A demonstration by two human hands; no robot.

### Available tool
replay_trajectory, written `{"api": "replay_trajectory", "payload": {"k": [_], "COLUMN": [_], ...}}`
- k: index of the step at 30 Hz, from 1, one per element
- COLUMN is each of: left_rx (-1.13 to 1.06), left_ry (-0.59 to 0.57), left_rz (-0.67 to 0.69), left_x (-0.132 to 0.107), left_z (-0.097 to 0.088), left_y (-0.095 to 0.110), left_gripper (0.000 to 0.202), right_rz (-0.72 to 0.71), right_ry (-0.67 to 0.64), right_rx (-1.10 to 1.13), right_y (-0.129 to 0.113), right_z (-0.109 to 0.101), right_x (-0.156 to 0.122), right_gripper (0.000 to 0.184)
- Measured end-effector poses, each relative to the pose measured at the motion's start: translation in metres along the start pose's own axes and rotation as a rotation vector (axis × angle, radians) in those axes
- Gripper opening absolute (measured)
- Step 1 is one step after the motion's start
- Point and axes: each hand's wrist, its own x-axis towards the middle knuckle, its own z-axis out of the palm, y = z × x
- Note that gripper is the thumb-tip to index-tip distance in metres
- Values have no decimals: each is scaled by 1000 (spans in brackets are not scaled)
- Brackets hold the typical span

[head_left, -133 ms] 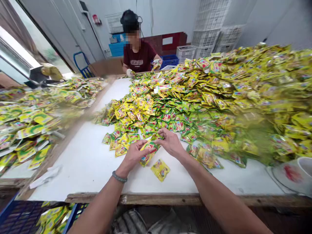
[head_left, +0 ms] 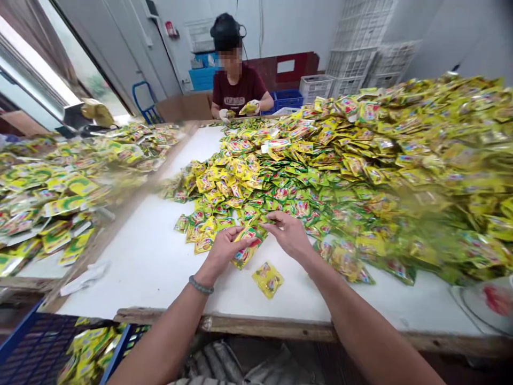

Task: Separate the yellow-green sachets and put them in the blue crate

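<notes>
My left hand (head_left: 225,248) is closed on a yellow-and-green packet (head_left: 247,247), thumb on top and fingers beneath, held tilted above the white table (head_left: 152,256). Just to its right, my right hand (head_left: 288,235) is pinched, thumb and forefinger together near the packet's upper corner and the green packets behind. What sits between those fingertips is too small to make out. Below the hands a single yellow packet (head_left: 267,279) lies flat on the table. Directly beyond them, a heap of yellow and green packets (head_left: 280,187) begins.
The heap climbs to the right. Another packet pile (head_left: 52,187) lies left, past a wooden strip (head_left: 120,224). A white cup (head_left: 487,305) stands at the right edge; a blue crate (head_left: 30,342) of packets is below left. Across the table, a gloved co-worker (head_left: 236,96) holds packets.
The view has shifted slightly, moving the scene rightward. The co-worker's hands have come closer together. My hands keep nearly the same pose, the left still holding its packet.
</notes>
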Motion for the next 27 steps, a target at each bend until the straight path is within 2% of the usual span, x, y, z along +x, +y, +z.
{"api": "replay_trajectory", "payload": {"k": [3, 10, 13, 18, 21, 23, 25, 27], "left_rx": [-21, -22, 1, -12, -16, 17, 127, 309], "left_ry": [19, 5, 11, -2, -3, -8, 17, 134], "left_rz": [17, 29, 38, 5, 13, 16, 28, 90], "left_x": [0, 0, 0, -2, -3, -4, -3, -2], "left_z": [-2, -5, -5, -5, -2, -3, -13, -40], "left_y": [-2, -3, -1, 3, 2, 2, 10, 31], "left_gripper": [43, 45, 47, 48, 46, 44, 43, 44], "right_rz": [-97, -52, -14, 8, 45, 105, 133, 83], "right_ry": [34, -8, -109, -355, -410, -443, -435, -359], "right_rx": [-93, -81, -58, 65, 134, 234, 271, 153], "right_y": [0, -5, -9, -16, -18, -20, -20, -20], "right_z": [3, 4, 3, 4, 10, 12, 8, 0], "right_x": [-1, -3, -3, -5, -9, -12, -11, -9], "right_gripper": [16, 4, 5, 26, 21, 26, 36, 36]}}
